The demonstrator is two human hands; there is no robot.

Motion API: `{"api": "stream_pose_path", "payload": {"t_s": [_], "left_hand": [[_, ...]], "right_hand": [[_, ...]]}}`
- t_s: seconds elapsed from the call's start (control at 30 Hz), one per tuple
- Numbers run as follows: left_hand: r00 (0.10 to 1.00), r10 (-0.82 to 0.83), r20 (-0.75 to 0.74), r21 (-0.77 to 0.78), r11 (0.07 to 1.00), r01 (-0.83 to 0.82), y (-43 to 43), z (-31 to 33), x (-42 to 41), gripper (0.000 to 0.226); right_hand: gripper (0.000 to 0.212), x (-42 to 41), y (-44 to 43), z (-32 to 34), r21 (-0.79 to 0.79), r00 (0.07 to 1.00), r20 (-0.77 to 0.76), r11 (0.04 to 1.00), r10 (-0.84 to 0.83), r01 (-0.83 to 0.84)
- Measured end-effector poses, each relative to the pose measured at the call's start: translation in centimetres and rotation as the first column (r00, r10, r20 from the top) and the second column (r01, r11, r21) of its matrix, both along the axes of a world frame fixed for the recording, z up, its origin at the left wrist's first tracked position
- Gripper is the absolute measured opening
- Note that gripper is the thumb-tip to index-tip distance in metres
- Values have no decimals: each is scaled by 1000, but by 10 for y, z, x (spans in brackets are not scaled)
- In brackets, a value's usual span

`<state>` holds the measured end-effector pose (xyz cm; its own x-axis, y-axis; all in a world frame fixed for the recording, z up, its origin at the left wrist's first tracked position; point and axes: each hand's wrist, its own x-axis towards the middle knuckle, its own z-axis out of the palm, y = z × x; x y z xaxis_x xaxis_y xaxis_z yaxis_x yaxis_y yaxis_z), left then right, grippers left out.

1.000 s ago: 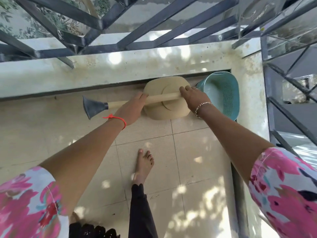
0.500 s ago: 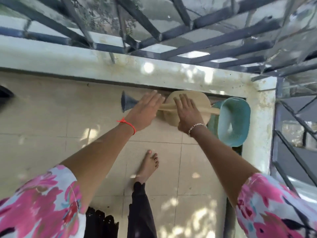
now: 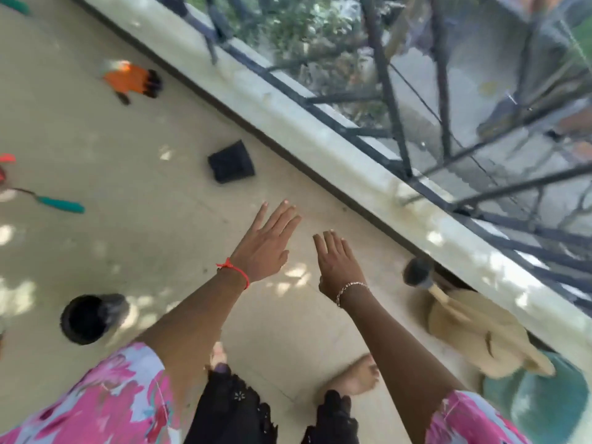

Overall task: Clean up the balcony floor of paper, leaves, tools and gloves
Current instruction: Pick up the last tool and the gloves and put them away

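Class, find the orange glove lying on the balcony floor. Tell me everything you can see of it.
The orange fabric glove with black fingertips lies flat on the beige tiled floor, close to the pale ledge. Its finger ends point right in the picture; a dark thumb sticks out below. Sunlight falls on its cuff end. Blur hides its texture. Only the floor touches it.

Lit brightly by daylight from beyond the railing [image 3: 386,91] at one o'clock. Dappled with soft sun patches across the floor [image 3: 128,149] from six to nine o'clock and along the ledge [image 3: 320,133] toward four. Smeared by motion blur throughout, worst on the hat [image 3: 480,334] and basket [image 3: 544,408] at four o'clock. Bent by wide-angle distortion at the edges.
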<state>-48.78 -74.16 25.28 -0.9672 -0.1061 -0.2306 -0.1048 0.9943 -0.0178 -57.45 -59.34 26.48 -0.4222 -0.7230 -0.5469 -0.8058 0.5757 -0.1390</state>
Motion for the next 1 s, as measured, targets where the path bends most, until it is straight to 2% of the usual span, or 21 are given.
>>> {"api": "stream_pose_path", "payload": {"t_s": [0.17, 0.3, 0.47, 0.6, 0.77, 0.87, 1.0], "left_hand": [[970, 241, 43, -82, 968, -237, -119, 25, 82, 75], [902, 432, 0, -34, 901, -432, -204, 54, 147, 80], [804, 595, -13, -13, 804, -595, -279, 76, 209, 81], [680, 733, -11, 10, 680, -733, -326, 67, 238, 88], [530, 844, 78, 62, 526, -848, -380, 54, 260, 87], [390, 909, 147, 77, 382, -921, -416, 44, 269, 84], [316, 924, 215, 85, 305, -949, -453, 16, 279, 80]], "right_hand": [[79, 44, -129, 25, 25, 977, -4, 977, 213, -213], [73, 88, -238, 44, -22, 916, -13, 916, 400, -400], [68, 136, -359, 66, -80, 940, -9, 937, 342, -341], [69, 161, -433, 65, -93, 910, 52, 909, 412, -406], [68, 172, -508, 44, -29, 856, 97, 861, 508, -508], [64, 176, -559, 31, -5, 825, 144, 834, 546, -551], [55, 185, -613, 16, 39, 820, 252, 841, 514, -539]]}}
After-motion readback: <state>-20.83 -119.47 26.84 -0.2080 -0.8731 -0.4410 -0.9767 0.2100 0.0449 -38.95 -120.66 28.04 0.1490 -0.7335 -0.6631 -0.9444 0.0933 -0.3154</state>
